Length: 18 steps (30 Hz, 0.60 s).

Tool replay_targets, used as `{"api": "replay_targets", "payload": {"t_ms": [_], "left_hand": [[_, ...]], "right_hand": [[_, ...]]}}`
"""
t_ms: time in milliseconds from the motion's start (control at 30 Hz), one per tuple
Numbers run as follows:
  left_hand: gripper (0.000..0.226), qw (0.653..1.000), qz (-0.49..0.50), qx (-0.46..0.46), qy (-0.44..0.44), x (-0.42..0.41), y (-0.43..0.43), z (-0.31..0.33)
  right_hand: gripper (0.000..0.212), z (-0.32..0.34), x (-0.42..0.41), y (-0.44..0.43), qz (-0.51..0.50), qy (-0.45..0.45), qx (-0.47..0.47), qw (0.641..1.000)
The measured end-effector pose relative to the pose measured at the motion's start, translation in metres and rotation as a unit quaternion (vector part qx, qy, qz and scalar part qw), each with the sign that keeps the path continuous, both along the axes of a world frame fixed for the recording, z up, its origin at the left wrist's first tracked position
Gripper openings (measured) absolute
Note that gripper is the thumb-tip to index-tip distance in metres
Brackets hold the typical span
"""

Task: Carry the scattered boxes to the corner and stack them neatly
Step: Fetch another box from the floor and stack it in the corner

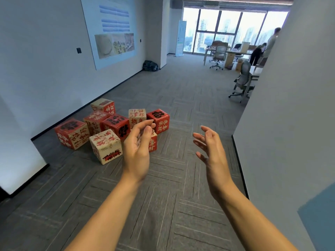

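Several red and cream cube boxes with painted characters lie scattered on the grey carpet by the left wall. The nearest is a cream box (106, 148); a red box (71, 133) sits left of it and another red box (159, 119) at the right end of the group. My left hand (137, 147) is raised in front of the boxes, fingers loosely curved, holding nothing, and it partly hides one box behind it. My right hand (210, 149) is held out to the right with fingers spread, palm facing left, also holding nothing.
A white wall (282, 124) juts in close on the right. A wall corner (21, 156) sits at the left. Office chairs (243, 84) and desks stand at the far right, where a person (272, 42) stands by the windows. A dark bag (150, 65) lies by the far wall.
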<state>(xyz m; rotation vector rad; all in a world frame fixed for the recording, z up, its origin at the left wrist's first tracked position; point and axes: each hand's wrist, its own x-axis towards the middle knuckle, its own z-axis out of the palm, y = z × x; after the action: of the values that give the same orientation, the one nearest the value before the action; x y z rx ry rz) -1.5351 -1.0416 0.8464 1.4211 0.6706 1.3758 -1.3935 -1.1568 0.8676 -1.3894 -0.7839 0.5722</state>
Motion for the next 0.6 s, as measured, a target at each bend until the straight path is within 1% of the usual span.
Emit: {"api": "replay_targets", "payload": {"t_ms": [67,167,233,333,500,600], "left_hand": [[0.026,1.0,0.005,0.004,-0.006,0.029,0.051,0.009],[0.025,1.0,-0.011,0.002,0.007,0.066,0.115,0.018],[0.023,1.0,-0.005,0.002,0.019,0.089,0.158,0.017],[0.026,1.0,0.012,-0.008,0.027,0.127,0.227,0.007],[0.026,0.998,0.03,-0.012,0.051,0.21,0.34,-0.014],[0.024,0.997,0.039,-0.014,0.072,0.261,0.405,-0.019]], "right_hand": [[0.073,0.004,0.028,0.046,-0.009,0.002,0.0,1.0],[0.067,0.006,0.066,0.107,-0.013,0.012,-0.005,1.0],[0.07,0.004,0.09,0.148,-0.014,0.013,-0.006,1.0],[0.07,-0.005,0.133,0.218,-0.006,0.019,-0.013,1.0],[0.084,-0.035,0.219,0.337,0.007,0.032,-0.01,0.999],[0.077,-0.043,0.276,0.405,0.014,0.053,-0.018,0.998]]}}
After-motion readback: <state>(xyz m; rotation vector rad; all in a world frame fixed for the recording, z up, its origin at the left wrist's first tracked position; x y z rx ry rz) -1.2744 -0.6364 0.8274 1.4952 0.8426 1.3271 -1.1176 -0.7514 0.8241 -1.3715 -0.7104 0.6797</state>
